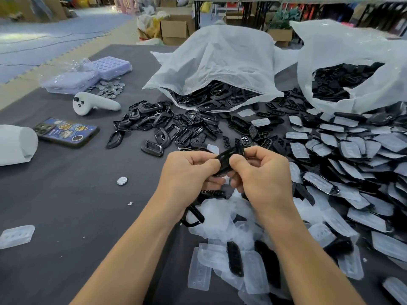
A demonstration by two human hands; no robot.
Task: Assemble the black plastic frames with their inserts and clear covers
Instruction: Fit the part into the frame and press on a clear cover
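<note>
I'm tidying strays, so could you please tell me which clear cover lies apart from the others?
The clear cover lying alone at the near left of the dark table; the other covers are heaped together on the right.

A: Work surface, quick?
B: Table (55, 205) under dark grey cloth.
A: Floor?
B: Blue-grey interlocking foam mats (44, 23). A beige strip (66, 53) runs beside the table's left edge. There's a bright glare patch (13, 37) on the mats, far left.
A: Behind it?
B: Open cardboard boxes (176, 29) on the floor past the table's far edge. Black-legged tables (247, 12) stand along the back. Rest is blurred, so can't tell walls or windows.
</note>
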